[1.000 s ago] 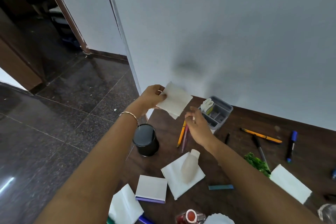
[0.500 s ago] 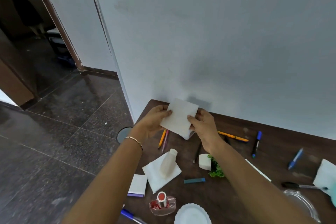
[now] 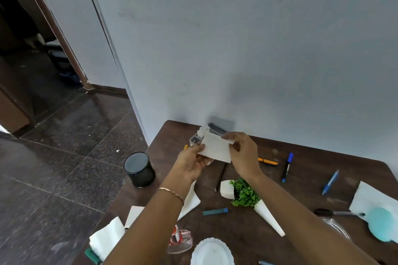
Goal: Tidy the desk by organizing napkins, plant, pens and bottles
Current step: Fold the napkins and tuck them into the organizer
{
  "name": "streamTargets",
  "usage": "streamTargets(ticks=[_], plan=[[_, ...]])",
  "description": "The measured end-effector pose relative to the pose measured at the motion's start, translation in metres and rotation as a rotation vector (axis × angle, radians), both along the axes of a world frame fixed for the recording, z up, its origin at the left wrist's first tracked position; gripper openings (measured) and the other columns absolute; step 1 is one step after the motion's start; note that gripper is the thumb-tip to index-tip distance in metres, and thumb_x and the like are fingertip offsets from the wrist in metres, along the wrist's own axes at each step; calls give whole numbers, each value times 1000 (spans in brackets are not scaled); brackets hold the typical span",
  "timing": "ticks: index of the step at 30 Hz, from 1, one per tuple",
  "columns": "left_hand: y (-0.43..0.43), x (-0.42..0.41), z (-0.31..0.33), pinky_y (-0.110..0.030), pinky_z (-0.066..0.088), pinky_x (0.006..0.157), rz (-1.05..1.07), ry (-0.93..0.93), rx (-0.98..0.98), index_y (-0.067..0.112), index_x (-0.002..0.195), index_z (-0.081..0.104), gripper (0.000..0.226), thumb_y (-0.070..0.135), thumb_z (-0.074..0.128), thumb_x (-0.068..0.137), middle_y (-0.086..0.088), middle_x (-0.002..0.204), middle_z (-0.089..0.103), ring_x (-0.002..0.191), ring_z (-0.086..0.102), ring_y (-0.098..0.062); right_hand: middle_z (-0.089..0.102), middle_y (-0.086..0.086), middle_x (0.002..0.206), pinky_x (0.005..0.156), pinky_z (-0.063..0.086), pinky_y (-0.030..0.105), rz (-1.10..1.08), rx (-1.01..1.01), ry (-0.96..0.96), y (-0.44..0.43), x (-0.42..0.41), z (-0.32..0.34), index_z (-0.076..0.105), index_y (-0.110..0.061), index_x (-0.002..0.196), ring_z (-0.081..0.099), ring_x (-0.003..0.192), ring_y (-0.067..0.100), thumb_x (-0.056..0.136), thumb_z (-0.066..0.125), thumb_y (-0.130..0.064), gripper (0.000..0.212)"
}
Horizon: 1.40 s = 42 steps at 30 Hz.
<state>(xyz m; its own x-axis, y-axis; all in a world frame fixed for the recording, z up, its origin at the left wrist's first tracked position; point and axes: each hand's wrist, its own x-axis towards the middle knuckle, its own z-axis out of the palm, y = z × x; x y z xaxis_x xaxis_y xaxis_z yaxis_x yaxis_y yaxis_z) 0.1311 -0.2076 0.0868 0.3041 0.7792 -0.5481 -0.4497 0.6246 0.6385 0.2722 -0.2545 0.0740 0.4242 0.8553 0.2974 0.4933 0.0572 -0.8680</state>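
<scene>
A white napkin is held up over the far left part of the dark wooden desk. My left hand pinches its lower left corner and my right hand grips its right edge. Just behind it stands a grey organizer tray with another napkin tucked in it. A small green plant in a white pot lies on its side. Pens lie scattered: orange, blue-capped, blue, black. More napkins lie at the left front and the right.
A black cylindrical jar stands at the desk's left edge. A small glass bottle with a red cap, a white scalloped plate, a teal eraser-like bar, a glass dish and a teal round object are at the front. The wall is close behind.
Both hands have lowered the napkin toward the grey tray and folded it smaller. The view has swung right, so more of the desk shows.
</scene>
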Motion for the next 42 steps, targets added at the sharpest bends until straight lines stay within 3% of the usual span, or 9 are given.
streamTargets(ticks=[6, 12, 16, 20, 22, 26, 31, 36, 42], plan=[[10, 3, 4, -29, 58, 50, 75, 2, -4, -5, 118, 55, 27, 2, 55, 92, -17, 98, 65, 84, 65, -25, 58, 0, 120, 92, 48, 23, 179, 31, -273, -8, 2, -5, 72, -15, 100, 53, 113, 9, 83, 51, 15, 40], [17, -4, -5, -37, 61, 66, -60, -17, 5, 6, 118, 58, 39, 37, 49, 97, -16, 105, 68, 89, 67, -25, 54, 3, 131, 96, 44, 20, 263, -31, -479, -7, 4, -8, 72, -14, 106, 54, 119, 17, 85, 52, 10, 38], [18, -6, -13, -39, 59, 71, -130, 55, 30, 3, 118, 59, 27, 14, 57, 93, -18, 110, 66, 92, 66, -27, 47, -2, 138, 100, 43, 24, 381, -107, -594, -8, 1, -17, 70, -16, 111, 51, 123, 16, 87, 53, -1, 34], [21, -9, -23, -44, 54, 80, -155, 103, 51, 5, 100, 63, 14, -1, 52, 93, -13, 92, 71, 87, 66, -27, 44, -5, 143, 100, 35, 20, 533, -172, -576, -11, -5, -25, 69, -19, 113, 44, 129, 10, 85, 48, -13, 36], [25, -11, -29, -49, 53, 87, -147, 145, 78, 6, 101, 62, 18, -5, 51, 92, -13, 99, 72, 95, 66, -30, 49, -7, 139, 100, 38, 21, 559, -207, -547, -9, -8, -29, 69, -21, 110, 45, 127, 8, 83, 44, -21, 37], [37, -15, -38, -55, 48, 98, -135, 261, 176, 9, 98, 62, 16, -3, 54, 89, -21, 112, 67, 108, 62, -39, 60, -12, 111, 82, 49, 25, 350, -116, -280, 5, -12, -30, 61, -25, 102, 57, 98, 3, 85, 51, -31, 20], [55, -14, -25, -38, 56, 81, -253, 377, 410, 10, 97, 66, 13, 2, 60, 88, -12, 98, 69, 90, 65, -28, 61, -12, 112, 87, 53, 28, 360, -337, -155, 39, -1, -23, 53, -24, 122, 59, 100, 4, 81, 73, -34, 47], [82, -7, -4, -31, 54, 75, -375, 518, 634, 16, 81, 67, 20, -2, 59, 84, -9, 95, 67, 85, 63, -22, 71, -2, 100, 76, 50, 19, 334, -346, -170, 69, 2, -17, 65, -12, 112, 65, 83, 6, 85, 70, -24, 30], [109, -2, 10, -30, 55, 76, -431, 491, 669, 9, 90, 70, 13, 0, 62, 83, -6, 92, 70, 83, 65, -17, 71, -3, 96, 78, 54, 23, 306, -290, -75, 100, 4, -6, 67, -11, 107, 68, 86, 9, 81, 75, -23, 30]])
